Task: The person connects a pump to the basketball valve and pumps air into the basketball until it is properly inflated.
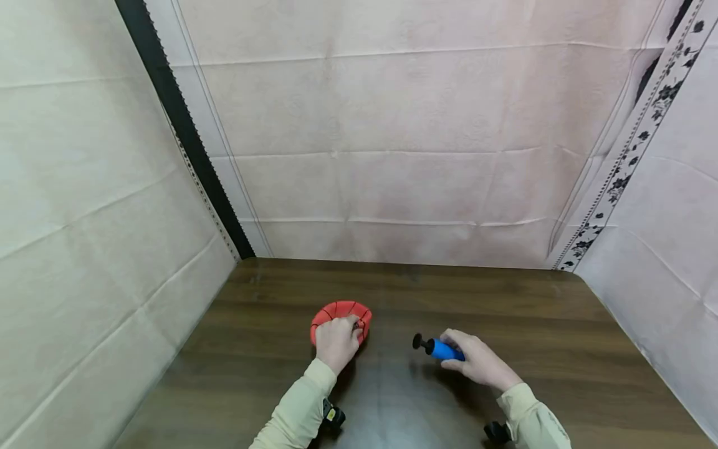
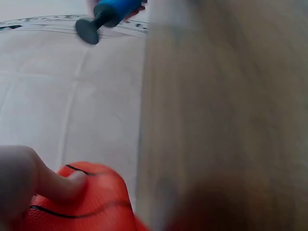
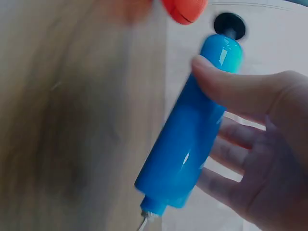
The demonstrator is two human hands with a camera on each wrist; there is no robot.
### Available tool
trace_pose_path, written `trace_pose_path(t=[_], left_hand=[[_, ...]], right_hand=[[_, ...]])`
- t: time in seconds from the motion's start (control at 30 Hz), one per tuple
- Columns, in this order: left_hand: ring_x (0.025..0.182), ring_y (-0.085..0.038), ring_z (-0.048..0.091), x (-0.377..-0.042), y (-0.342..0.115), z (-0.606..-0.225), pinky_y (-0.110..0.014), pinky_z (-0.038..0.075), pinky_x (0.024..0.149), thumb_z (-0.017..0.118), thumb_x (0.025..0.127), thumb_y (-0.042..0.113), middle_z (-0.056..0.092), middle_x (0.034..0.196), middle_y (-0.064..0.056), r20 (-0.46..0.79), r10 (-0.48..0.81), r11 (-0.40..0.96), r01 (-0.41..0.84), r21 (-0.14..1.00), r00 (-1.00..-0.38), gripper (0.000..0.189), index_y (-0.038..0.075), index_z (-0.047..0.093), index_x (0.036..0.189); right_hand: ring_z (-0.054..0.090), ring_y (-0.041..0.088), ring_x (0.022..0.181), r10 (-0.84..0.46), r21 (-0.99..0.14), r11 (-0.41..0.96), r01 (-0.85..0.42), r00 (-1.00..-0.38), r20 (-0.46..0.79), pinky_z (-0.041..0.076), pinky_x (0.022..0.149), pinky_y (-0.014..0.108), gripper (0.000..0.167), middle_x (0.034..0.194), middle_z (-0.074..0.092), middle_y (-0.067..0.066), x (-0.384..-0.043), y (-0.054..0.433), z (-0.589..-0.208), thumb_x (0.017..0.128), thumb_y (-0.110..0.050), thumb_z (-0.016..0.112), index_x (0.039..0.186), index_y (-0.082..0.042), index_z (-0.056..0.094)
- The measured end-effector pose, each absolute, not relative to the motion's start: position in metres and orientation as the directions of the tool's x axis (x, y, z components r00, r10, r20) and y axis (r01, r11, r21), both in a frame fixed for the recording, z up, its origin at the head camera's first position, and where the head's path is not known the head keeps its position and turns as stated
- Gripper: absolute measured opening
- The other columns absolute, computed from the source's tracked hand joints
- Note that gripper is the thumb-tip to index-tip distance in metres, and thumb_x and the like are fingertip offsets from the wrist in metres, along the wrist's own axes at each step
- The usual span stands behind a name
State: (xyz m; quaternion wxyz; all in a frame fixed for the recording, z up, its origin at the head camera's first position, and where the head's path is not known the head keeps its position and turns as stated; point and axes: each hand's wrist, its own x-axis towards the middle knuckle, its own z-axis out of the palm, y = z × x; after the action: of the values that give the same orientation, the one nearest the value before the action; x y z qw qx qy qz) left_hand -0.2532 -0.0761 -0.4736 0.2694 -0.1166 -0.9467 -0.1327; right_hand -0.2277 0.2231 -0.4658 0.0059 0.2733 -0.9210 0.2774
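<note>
In the head view, my left hand grips a limp red ball with black seam lines, collapsed into a dish shape. The thumb presses on the pebbled ball in the left wrist view; the other fingers are mostly hidden. To the right, my right hand holds a blue hand pump above the table, its black handle pointing left toward the ball. A metal needle sticks out of the opposite end of the pump, and the thumb lies across its barrel near the handle.
A dark wood-grain table lies beneath both hands. Pale creased cloth hangs behind it and along both sides, with a black strip at left and a floral border at right. Each wrist wears a black camera.
</note>
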Motion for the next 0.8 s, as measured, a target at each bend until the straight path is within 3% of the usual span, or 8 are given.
trace_pose_path(t=[0.17,0.3,0.43,0.57,0.67,0.8], left_hand=[[0.060,-0.022,0.064,-0.245,-0.066,-0.461,-0.032,0.043,0.049,0.075,0.081,0.022,0.072,0.072,0.001,0.517,0.159,0.882,0.356,0.309,-0.841,0.011,0.020,0.075,0.091],[0.066,-0.020,0.066,-0.237,-0.056,-0.459,-0.033,0.048,0.056,0.074,0.083,0.022,0.074,0.078,0.000,0.521,0.182,0.840,0.408,0.359,-0.834,0.015,0.018,0.075,0.098],[0.068,-0.015,0.067,-0.233,-0.047,-0.460,-0.033,0.052,0.061,0.076,0.082,0.021,0.075,0.081,0.004,0.585,0.192,0.815,0.460,0.351,-0.788,0.015,0.018,0.076,0.097],[0.068,-0.013,0.068,-0.229,-0.039,-0.459,-0.031,0.052,0.061,0.078,0.081,0.021,0.076,0.081,0.005,0.648,0.207,0.796,0.511,0.323,-0.733,0.016,0.018,0.076,0.096],[0.067,-0.012,0.068,-0.228,-0.035,-0.460,-0.028,0.051,0.061,0.079,0.079,0.021,0.076,0.080,0.005,0.670,0.226,0.786,0.539,0.303,-0.707,0.017,0.017,0.077,0.096],[0.064,-0.011,0.066,-0.226,-0.030,-0.459,-0.024,0.049,0.061,0.081,0.078,0.020,0.075,0.077,0.004,0.681,0.245,0.769,0.567,0.297,-0.690,0.019,0.015,0.077,0.096]], right_hand=[[0.066,0.027,0.099,-0.391,-0.598,0.624,-0.503,-0.864,0.319,0.055,0.083,0.041,0.030,0.111,0.066,0.010,-0.232,0.213,-0.458,0.090,-0.011,0.068,0.118,-0.009,0.056],[0.064,0.033,0.108,-0.278,-0.674,0.561,-0.481,-0.876,0.394,0.053,0.089,0.043,0.042,0.119,0.065,0.019,-0.236,0.203,-0.445,0.094,-0.012,0.063,0.132,-0.007,0.049],[0.065,0.020,0.111,-0.185,-0.799,0.381,-0.465,-0.885,0.427,0.052,0.095,0.032,0.044,0.120,0.065,0.014,-0.238,0.194,-0.429,0.097,-0.014,0.059,0.137,-0.008,0.045],[0.064,0.010,0.111,-0.157,-0.896,0.054,-0.441,-0.890,0.428,0.049,0.095,0.021,0.042,0.121,0.062,0.002,-0.234,0.182,-0.413,0.100,-0.012,0.051,0.140,-0.008,0.037],[0.064,0.011,0.113,-0.152,-0.903,-0.134,-0.407,-0.892,0.425,0.049,0.096,0.024,0.040,0.122,0.060,-0.002,-0.230,0.172,-0.403,0.103,-0.011,0.045,0.140,-0.011,0.032],[0.064,0.013,0.114,-0.125,-0.889,-0.215,-0.404,-0.891,0.436,0.050,0.097,0.027,0.038,0.123,0.058,-0.002,-0.227,0.160,-0.396,0.103,-0.010,0.043,0.139,-0.013,0.030]])
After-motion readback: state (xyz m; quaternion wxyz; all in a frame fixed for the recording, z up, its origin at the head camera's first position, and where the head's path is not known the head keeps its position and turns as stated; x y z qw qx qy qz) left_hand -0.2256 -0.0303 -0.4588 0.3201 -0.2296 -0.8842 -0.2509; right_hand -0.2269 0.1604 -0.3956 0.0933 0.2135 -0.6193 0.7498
